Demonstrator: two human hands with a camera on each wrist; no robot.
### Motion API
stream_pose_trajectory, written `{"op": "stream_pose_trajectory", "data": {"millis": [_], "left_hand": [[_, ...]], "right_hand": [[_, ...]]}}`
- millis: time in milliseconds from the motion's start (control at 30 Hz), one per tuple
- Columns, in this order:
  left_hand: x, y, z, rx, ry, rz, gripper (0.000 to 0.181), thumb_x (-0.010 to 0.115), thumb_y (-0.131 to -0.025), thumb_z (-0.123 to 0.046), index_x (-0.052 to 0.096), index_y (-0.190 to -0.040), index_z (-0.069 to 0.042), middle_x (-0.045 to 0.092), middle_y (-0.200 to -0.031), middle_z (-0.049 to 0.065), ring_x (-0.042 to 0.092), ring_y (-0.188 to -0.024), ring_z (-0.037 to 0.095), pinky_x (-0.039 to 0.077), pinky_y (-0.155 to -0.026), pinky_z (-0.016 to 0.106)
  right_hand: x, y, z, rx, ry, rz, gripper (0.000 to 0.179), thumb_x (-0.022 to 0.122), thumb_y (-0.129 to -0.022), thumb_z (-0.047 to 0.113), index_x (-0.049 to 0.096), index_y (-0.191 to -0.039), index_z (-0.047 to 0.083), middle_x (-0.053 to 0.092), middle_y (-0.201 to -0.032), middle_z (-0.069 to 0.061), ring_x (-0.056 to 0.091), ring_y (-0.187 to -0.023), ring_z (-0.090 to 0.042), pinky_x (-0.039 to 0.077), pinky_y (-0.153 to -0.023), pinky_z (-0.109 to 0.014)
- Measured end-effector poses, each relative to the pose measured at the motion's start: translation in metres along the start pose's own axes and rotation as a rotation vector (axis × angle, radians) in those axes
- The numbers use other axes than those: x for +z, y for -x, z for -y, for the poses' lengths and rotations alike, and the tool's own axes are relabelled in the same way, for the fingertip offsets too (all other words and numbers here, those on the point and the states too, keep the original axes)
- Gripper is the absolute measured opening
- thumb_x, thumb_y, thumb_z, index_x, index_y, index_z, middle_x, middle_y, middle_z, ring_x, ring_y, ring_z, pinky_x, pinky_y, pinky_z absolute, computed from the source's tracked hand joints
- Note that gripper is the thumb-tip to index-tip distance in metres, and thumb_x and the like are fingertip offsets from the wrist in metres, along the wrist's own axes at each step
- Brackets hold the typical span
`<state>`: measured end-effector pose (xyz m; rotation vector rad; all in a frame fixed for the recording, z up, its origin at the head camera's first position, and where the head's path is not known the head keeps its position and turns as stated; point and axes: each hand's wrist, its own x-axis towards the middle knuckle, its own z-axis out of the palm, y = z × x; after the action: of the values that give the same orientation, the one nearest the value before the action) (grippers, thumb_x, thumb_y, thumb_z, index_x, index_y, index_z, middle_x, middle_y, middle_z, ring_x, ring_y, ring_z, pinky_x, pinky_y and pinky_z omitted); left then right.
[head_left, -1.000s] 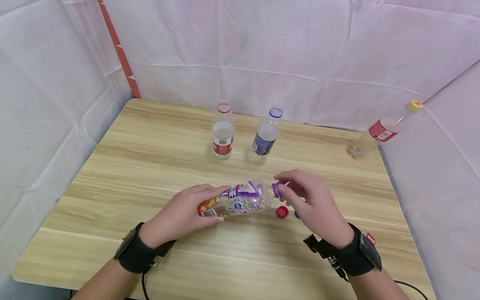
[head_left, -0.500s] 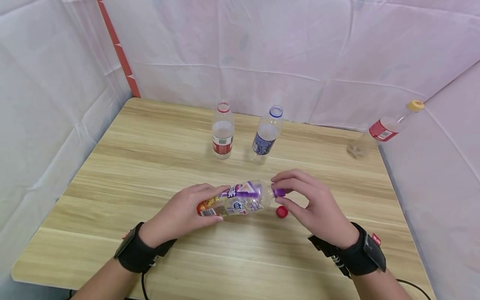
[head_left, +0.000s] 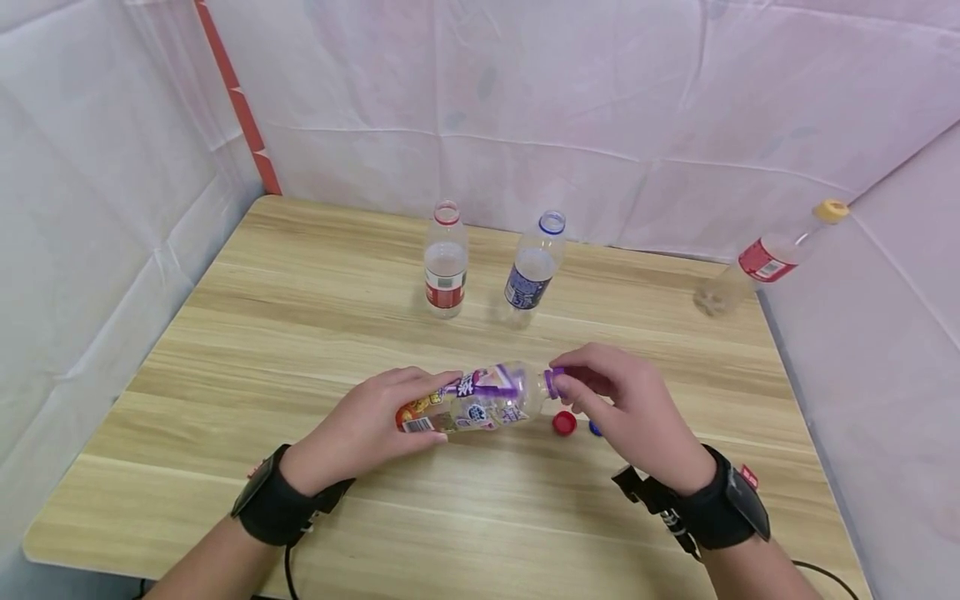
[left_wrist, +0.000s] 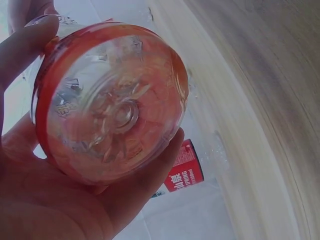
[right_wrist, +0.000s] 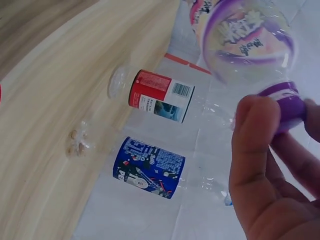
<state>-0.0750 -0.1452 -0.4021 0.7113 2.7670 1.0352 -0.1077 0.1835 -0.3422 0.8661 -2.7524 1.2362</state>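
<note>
My left hand (head_left: 371,421) grips the bottom end of a clear plastic bottle (head_left: 487,397) with a purple and orange printed wrap. The bottle lies sideways above the table, its neck toward the right. On its mouth is a purple cap (right_wrist: 289,106), which my right hand (head_left: 622,400) pinches between thumb and fingers. In the left wrist view the round orange-tinted bottle base (left_wrist: 122,115) faces the camera, with the thumb and fingers around it. Just below the neck, a red cap (head_left: 565,423) and a blue cap (head_left: 595,428) lie on the table, the blue one partly hidden by my right hand.
Behind the hands stand two uncapped clear bottles, one with a red and white label (head_left: 446,279) and one with a blue label (head_left: 528,279). A yellow-capped bottle with a red label (head_left: 767,260) stands at the back right corner. Pale sheets (head_left: 540,108) enclose the wooden table (head_left: 262,333).
My right fingers stretch over the purple cap half a second ago, then turn back and pinch it again. The blue cap, hidden then, shows again. The left hand and bottle stay almost still.
</note>
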Motion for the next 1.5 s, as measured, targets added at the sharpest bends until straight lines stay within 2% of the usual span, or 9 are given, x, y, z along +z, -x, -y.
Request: {"op": "stream_pose_trajectory", "data": {"millis": [200, 300, 500, 667, 800, 1067, 1233, 1367, 1500], "left_hand": [[0.0011, -0.0001, 0.0021, -0.005, 0.002, 0.0, 0.075, 0.087, -0.086, -0.04, 0.053, -0.153, -0.039, 0.068, -0.13, -0.006, 0.065, -0.113, 0.01, 0.057, -0.096, 0.039], [0.002, -0.0006, 0.0026, -0.006, 0.016, 0.004, 0.074, 0.087, -0.087, -0.04, 0.053, -0.153, -0.04, 0.067, -0.131, -0.007, 0.064, -0.112, 0.009, 0.057, -0.096, 0.038], [0.0029, -0.0007, 0.0008, -0.019, 0.032, 0.017, 0.073, 0.086, -0.088, -0.041, 0.052, -0.153, -0.041, 0.067, -0.132, -0.007, 0.064, -0.112, 0.009, 0.057, -0.096, 0.038], [0.0035, -0.0012, 0.0002, -0.014, 0.019, 0.008, 0.072, 0.085, -0.088, -0.042, 0.053, -0.153, -0.04, 0.067, -0.131, -0.008, 0.063, -0.11, 0.009, 0.057, -0.094, 0.037], [0.0036, -0.0017, 0.0002, -0.007, 0.005, 0.003, 0.073, 0.086, -0.087, -0.041, 0.053, -0.152, -0.04, 0.067, -0.13, -0.008, 0.063, -0.11, 0.008, 0.057, -0.094, 0.037], [0.0033, -0.0011, 0.0014, -0.021, 0.009, 0.008, 0.074, 0.087, -0.087, -0.04, 0.053, -0.152, -0.039, 0.067, -0.13, -0.007, 0.064, -0.111, 0.009, 0.057, -0.095, 0.038], [0.0038, -0.0018, 0.0023, -0.032, 0.021, 0.01, 0.073, 0.087, -0.086, -0.04, 0.054, -0.152, -0.041, 0.067, -0.129, -0.009, 0.063, -0.109, 0.008, 0.056, -0.094, 0.036], [0.0046, -0.0017, 0.0026, -0.027, 0.031, 0.005, 0.073, 0.087, -0.087, -0.04, 0.054, -0.152, -0.041, 0.067, -0.129, -0.009, 0.063, -0.108, 0.008, 0.056, -0.093, 0.036], [0.005, -0.0014, 0.0019, -0.019, 0.038, 0.005, 0.073, 0.086, -0.088, -0.041, 0.053, -0.153, -0.041, 0.067, -0.129, -0.008, 0.063, -0.108, 0.008, 0.056, -0.093, 0.036]], "right_hand": [[-0.0032, 0.0012, -0.0017, -0.161, 0.012, 0.032, 0.041, 0.082, -0.086, -0.004, 0.074, -0.115, 0.024, 0.069, -0.12, 0.009, 0.066, -0.106, -0.005, 0.059, -0.088, -0.021], [-0.003, 0.0023, -0.0022, -0.181, -0.001, 0.041, 0.049, 0.083, -0.084, -0.007, 0.071, -0.122, 0.023, 0.067, -0.127, 0.005, 0.065, -0.112, -0.006, 0.059, -0.09, -0.022], [-0.0002, 0.0006, -0.0019, -0.035, 0.017, 0.017, 0.041, 0.073, -0.098, 0.01, 0.064, -0.137, 0.018, 0.068, -0.126, 0.003, 0.067, -0.108, -0.008, 0.061, -0.085, -0.026], [-0.0002, -0.0008, -0.0029, 0.099, 0.034, 0.029, 0.021, 0.062, -0.107, 0.021, 0.072, -0.124, 0.015, 0.074, -0.107, 0.003, 0.068, -0.08, -0.01, 0.059, -0.071, -0.026], [-0.0022, -0.0005, -0.0019, 0.115, 0.021, 0.061, 0.016, 0.067, -0.104, 0.026, 0.075, -0.115, 0.018, 0.074, -0.104, 0.007, 0.069, -0.078, -0.011, 0.061, -0.071, -0.026], [-0.0048, 0.0006, -0.0023, -0.06, 0.029, 0.08, 0.034, 0.081, -0.09, 0.005, 0.074, -0.116, 0.026, 0.071, -0.116, 0.011, 0.067, -0.099, -0.005, 0.061, -0.082, -0.023], [-0.0036, 0.0029, -0.0027, -0.172, 0.057, 0.047, 0.046, 0.083, -0.082, -0.009, 0.074, -0.117, 0.019, 0.069, -0.125, 0.006, 0.066, -0.11, -0.005, 0.06, -0.084, -0.019], [-0.0033, 0.0032, -0.001, -0.18, 0.042, 0.04, 0.054, 0.084, -0.082, -0.008, 0.072, -0.126, 0.019, 0.068, -0.131, 0.003, 0.066, -0.114, -0.007, 0.06, -0.085, -0.021], [-0.0022, 0.0029, -0.0005, -0.109, 0.016, 0.043, 0.06, 0.083, -0.087, 0.001, 0.063, -0.141, 0.02, 0.065, -0.138, 0.002, 0.07, -0.112, -0.009, 0.062, -0.085, -0.024]]}}
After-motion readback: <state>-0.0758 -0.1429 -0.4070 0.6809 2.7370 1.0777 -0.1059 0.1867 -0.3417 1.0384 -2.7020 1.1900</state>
